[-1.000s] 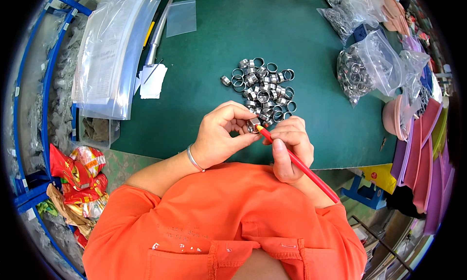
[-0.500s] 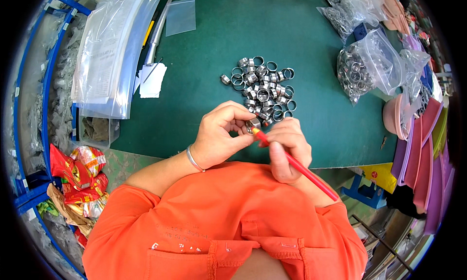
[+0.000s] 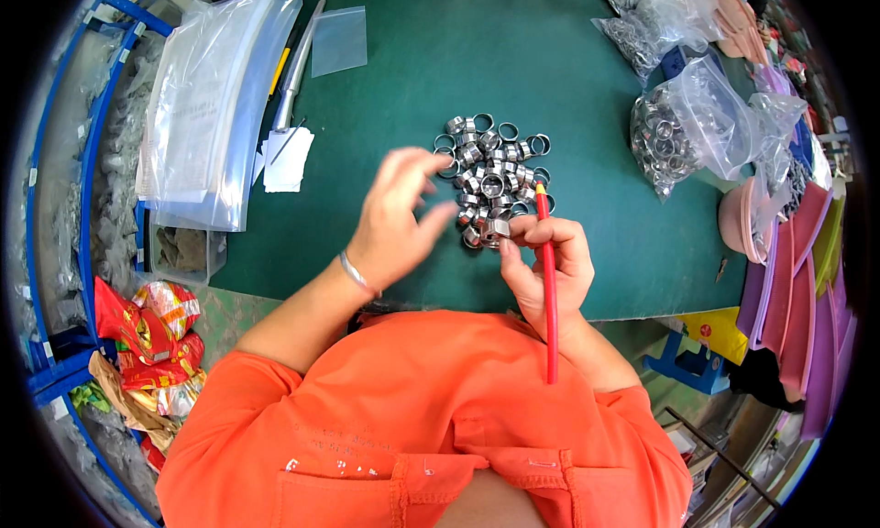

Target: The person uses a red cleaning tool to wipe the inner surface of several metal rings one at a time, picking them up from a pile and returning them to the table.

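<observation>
Green mat (image 3: pixel 587 88): ring (image 3: pixel 496 227) at right hand (image 3: pixel 543 269).

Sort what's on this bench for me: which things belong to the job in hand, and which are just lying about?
In the job:
- red rod, in the right hand
- metal ring at that hand's fingers
- pile of metal rings, by the open left hand

Lying about:
- bags of rings
- stack of clear plastic bags
- white paper slip
- snack wrappers
</observation>
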Action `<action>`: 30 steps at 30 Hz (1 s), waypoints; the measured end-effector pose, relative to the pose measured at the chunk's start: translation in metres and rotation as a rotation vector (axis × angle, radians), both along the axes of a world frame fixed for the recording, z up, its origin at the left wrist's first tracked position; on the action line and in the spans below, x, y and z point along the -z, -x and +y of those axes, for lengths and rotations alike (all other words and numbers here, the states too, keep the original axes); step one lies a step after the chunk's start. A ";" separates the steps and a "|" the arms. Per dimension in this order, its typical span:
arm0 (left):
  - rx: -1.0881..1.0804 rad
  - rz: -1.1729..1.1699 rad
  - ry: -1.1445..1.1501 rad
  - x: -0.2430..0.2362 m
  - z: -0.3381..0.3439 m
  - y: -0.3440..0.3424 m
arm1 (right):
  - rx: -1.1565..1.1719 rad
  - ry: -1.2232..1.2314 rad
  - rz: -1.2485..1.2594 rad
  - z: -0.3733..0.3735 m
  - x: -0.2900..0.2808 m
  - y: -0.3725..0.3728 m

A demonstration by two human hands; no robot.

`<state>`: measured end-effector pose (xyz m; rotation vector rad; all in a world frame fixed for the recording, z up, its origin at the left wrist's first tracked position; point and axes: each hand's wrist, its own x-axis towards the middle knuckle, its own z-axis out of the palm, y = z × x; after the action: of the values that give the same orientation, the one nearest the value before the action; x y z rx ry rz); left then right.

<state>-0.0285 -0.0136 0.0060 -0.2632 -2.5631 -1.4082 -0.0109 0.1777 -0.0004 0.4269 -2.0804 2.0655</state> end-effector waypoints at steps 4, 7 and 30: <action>-0.132 0.152 0.346 0.033 -0.025 0.020 | -0.040 0.040 0.013 0.002 -0.006 0.000; -0.030 0.077 0.292 0.039 -0.027 0.020 | -0.062 0.164 -0.125 0.002 -0.006 -0.002; 0.100 -0.735 -1.036 0.010 0.005 -0.014 | -0.043 0.348 -0.261 0.011 -0.024 0.002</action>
<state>-0.0147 -0.0086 -0.0040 0.3646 -1.7950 -3.0217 -0.0128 0.1884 0.0238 0.1557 -1.7880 2.5625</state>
